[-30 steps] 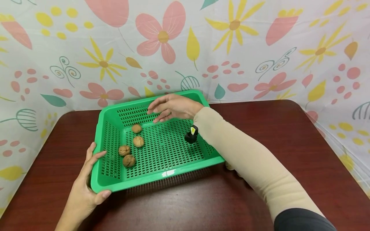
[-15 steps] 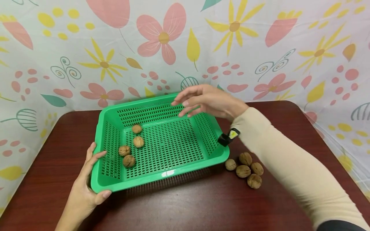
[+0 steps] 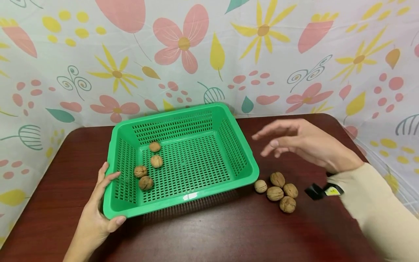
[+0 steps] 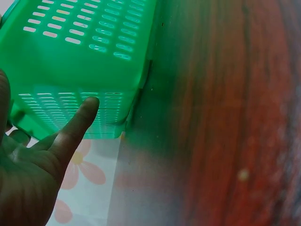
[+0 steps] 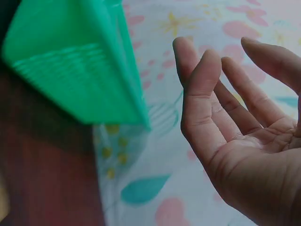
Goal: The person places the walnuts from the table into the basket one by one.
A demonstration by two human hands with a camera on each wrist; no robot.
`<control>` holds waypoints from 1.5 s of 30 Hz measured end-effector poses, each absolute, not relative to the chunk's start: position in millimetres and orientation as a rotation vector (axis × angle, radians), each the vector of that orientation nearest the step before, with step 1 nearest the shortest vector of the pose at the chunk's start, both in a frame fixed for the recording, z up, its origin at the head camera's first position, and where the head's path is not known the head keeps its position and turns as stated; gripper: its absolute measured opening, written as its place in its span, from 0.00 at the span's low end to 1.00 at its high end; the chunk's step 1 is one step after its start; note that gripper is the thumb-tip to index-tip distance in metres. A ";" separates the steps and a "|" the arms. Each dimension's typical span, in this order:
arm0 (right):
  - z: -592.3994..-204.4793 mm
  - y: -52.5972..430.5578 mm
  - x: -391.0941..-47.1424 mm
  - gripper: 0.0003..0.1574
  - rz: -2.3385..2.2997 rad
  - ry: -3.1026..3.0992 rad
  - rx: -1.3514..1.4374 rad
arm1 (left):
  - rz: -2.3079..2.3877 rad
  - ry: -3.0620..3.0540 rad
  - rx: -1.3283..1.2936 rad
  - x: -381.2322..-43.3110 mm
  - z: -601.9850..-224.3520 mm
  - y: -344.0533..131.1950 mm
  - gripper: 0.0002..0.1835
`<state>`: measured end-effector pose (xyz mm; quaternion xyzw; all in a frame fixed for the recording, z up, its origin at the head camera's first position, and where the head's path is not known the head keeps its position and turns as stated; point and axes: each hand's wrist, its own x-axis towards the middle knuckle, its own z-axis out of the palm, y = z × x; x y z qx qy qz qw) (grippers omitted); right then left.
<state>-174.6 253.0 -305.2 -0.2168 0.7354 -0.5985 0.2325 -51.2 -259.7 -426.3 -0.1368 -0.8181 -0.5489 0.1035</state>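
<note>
A green plastic basket (image 3: 226,187) with slotted walls stands on the table. My left hand (image 3: 95,211) grips its left front corner, thumb at the front rim and a finger over the left rim. The left wrist view shows a finger (image 4: 77,125) against the slotted outer wall (image 4: 61,70). Several walnuts (image 3: 146,183) lie on the basket floor, toward its left side. A cluster of several more walnuts (image 3: 275,193) rests on the table by the right front corner. Above and behind this cluster, my right hand (image 3: 304,143) hovers with loosely bent fingers, holding nothing, as the right wrist view also shows.
The dark red-brown wooden table (image 3: 209,233) has rounded back corners. A white cloth (image 3: 275,87) printed with flowers hangs behind and beside it. A small black device (image 3: 324,191) is strapped to the right wrist, over a beige sleeve (image 3: 376,207).
My right hand has moved right, from above the basket to beyond its right side. The walnut cluster that the right arm covered is in full sight. The left hand and basket have stayed put.
</note>
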 end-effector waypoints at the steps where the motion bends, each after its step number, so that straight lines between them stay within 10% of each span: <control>1: -311.1 261.2 -169.6 0.21 -1.660 2.007 -0.601 | -1.618 -2.411 -0.408 -51.4 -426.5 -259.4 0.51; 19: -411.1 348.9 -107.0 0.27 -1.761 1.965 -0.329 | -1.591 -2.445 -0.377 -52.0 -425.6 -260.8 0.51; 45: -436.4 333.9 -94.0 0.25 -1.669 2.022 -0.250 | -1.619 -2.418 -0.400 -51.7 -427.1 -261.3 0.52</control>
